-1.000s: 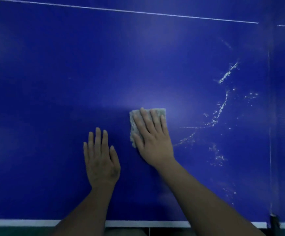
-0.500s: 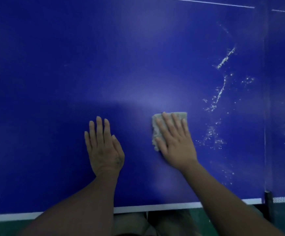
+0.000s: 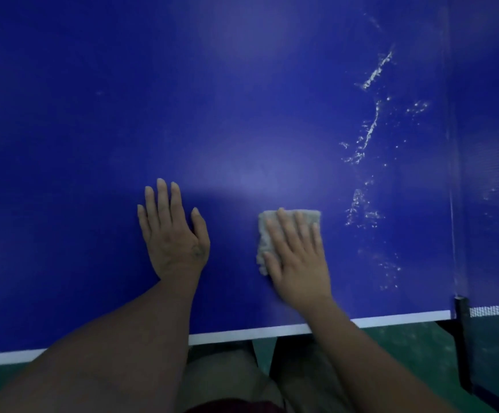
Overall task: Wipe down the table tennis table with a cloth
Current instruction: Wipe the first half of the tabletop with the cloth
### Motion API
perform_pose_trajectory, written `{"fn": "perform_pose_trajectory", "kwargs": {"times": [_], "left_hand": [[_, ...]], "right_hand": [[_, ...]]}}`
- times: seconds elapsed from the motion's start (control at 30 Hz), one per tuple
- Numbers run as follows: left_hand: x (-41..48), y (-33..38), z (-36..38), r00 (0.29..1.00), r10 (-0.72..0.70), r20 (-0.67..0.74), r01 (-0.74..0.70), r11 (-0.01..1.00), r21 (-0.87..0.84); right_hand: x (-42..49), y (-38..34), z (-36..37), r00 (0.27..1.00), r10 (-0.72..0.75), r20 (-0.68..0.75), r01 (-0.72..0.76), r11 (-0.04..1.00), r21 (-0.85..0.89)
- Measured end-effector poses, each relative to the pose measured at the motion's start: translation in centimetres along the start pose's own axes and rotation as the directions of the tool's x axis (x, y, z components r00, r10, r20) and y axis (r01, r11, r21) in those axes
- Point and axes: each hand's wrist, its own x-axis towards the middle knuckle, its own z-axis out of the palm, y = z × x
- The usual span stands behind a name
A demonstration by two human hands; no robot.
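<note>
We see a blue tabletop (image 3: 182,99) from above, with its white edge stripe (image 3: 242,333) running along the near side. Both of the person's hands lie on it, palms down.

The left hand (image 3: 172,234) rests flat on the bare surface. Its fingers are straight and close together, the thumb is set a little apart, and it holds nothing. The right hand (image 3: 297,257) lies just to its right, with a strip of blue showing between them. Its fingers are stretched out and slightly spread, pressing a cloth (image 3: 310,215) against the tabletop rather than gripping it.

The cloth is a pale grey, folded pad lying flat under the right fingers and palm. We can see its far edge past the fingertips and its left edge beside the thumb. It sits in the near part of the tabletop, right of the middle.

To the right of the cloth, close but not touching, white streaks and specks (image 3: 370,129) trail from the far side toward the near edge. Beyond them the net (image 3: 451,144) crosses the tabletop, held at the near edge by a dark post (image 3: 462,311). Below the edge we make out a green floor (image 3: 406,347).
</note>
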Motion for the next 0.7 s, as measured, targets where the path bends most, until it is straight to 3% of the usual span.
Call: {"fn": "perform_pose_trajectory", "kwargs": {"times": [0.1, 0.17, 0.23, 0.33, 0.4, 0.5, 0.6, 0.7], "left_hand": [[-0.1, 0.0, 0.0, 0.999, 0.022, -0.027, -0.022, 1.000, -0.001], [-0.3, 0.0, 0.1, 0.999, 0.030, -0.040, -0.030, 1.000, 0.003], [-0.4, 0.1, 0.1, 0.998, 0.037, -0.049, -0.037, 0.999, 0.006], [-0.8, 0.2, -0.1, 0.997, 0.060, -0.049, -0.060, 0.998, 0.003], [-1.8, 0.8, 0.0, 0.998, 0.033, -0.044, -0.033, 0.999, -0.014], [-4.5, 3.6, 0.2, 1.000, 0.007, -0.003, -0.007, 0.999, -0.046], [-7.5, 7.8, 1.5, 0.999, 0.008, 0.032, -0.007, 0.999, -0.045], [-9.5, 10.8, 2.9, 0.997, -0.078, 0.015, 0.078, 0.997, 0.008]], "right_hand": [[-2.9, 5.3, -1.5, 0.974, 0.224, -0.006, -0.224, 0.974, -0.029], [-3.0, 4.9, -1.2, 0.931, 0.365, -0.020, -0.366, 0.931, -0.018], [-2.6, 1.6, -0.4, 0.954, 0.299, -0.020, -0.299, 0.954, -0.016], [-4.1, -2.7, 1.6, 0.999, -0.047, 0.028, 0.046, 0.999, 0.027], [-6.4, -1.6, 2.0, 0.988, -0.147, 0.046, 0.145, 0.989, 0.033], [-10.1, 4.2, 1.2, 0.988, -0.140, 0.071, 0.141, 0.990, -0.008], [-13.3, 11.2, -0.1, 0.995, -0.035, 0.094, 0.039, 0.999, -0.039], [-14.1, 13.0, -0.8, 0.993, 0.084, 0.081, -0.082, 0.996, -0.035]]}}
